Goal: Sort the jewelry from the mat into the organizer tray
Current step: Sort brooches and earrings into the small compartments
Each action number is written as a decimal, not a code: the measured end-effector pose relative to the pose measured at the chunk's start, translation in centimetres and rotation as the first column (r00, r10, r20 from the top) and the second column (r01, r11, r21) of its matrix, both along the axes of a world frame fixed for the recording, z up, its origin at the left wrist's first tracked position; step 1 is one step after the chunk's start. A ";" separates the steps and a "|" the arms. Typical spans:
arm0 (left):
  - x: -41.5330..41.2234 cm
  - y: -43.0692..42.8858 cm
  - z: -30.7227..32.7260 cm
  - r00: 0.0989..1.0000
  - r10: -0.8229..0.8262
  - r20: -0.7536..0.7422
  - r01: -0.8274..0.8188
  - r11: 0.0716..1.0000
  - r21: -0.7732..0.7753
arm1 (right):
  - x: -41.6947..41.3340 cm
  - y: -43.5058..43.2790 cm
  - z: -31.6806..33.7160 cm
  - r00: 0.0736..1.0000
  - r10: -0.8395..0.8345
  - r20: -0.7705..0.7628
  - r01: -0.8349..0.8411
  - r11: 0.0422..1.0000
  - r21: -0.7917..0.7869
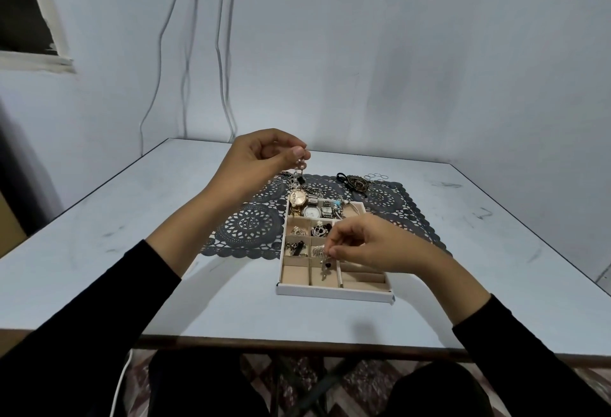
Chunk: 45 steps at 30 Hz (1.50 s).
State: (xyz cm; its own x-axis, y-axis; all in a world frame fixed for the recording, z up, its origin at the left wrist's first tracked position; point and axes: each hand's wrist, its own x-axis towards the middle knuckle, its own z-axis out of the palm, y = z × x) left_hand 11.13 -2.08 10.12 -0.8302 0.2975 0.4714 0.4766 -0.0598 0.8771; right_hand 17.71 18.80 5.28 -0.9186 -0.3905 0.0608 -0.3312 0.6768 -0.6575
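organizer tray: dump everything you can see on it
The organizer tray is a shallow rectangle with white outer walls and beige-lined compartments split by thin dividers. It lies flat on the table, its far end over the dark lace mat. The far wide compartment holds watches; small middle cells hold small jewelry; the near-left cell looks bare. The right hand hovers over it, pinching a small dangling piece; contact with the tray is unclear.

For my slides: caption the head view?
Left hand holds a chain above the mat; right hand pinches a pendant over the tray.
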 end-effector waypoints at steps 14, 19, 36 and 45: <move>0.3 0.2 0.0 1.000 0.008 0.005 -0.008 1.000 -0.017 | 0.1 -1.3 -0.4 0.998 0.045 -0.049 -0.030 0.963 0.267; 0.5 0.2 0.0 1.000 0.016 0.005 -0.015 1.000 -0.023 | -0.1 -1.1 -0.5 0.999 0.012 -0.044 0.002 0.950 0.312; 0.2 0.3 -0.3 1.000 0.004 0.002 -0.004 0.999 -0.042 | -0.6 -1.2 -1.2 0.998 0.008 -0.056 0.010 0.949 0.315; 0.4 0.3 -0.4 1.000 -0.005 0.000 0.005 0.999 -0.037 | -0.5 0.6 -1.0 0.996 -0.031 -0.082 0.037 0.997 0.074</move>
State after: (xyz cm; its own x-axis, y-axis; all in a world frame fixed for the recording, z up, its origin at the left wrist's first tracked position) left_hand 11.54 -1.81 9.72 -0.8285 0.3190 0.4602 0.4764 -0.0301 0.8787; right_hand 17.24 19.39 4.23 -0.9246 -0.3656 0.1071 -0.3574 0.7350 -0.5762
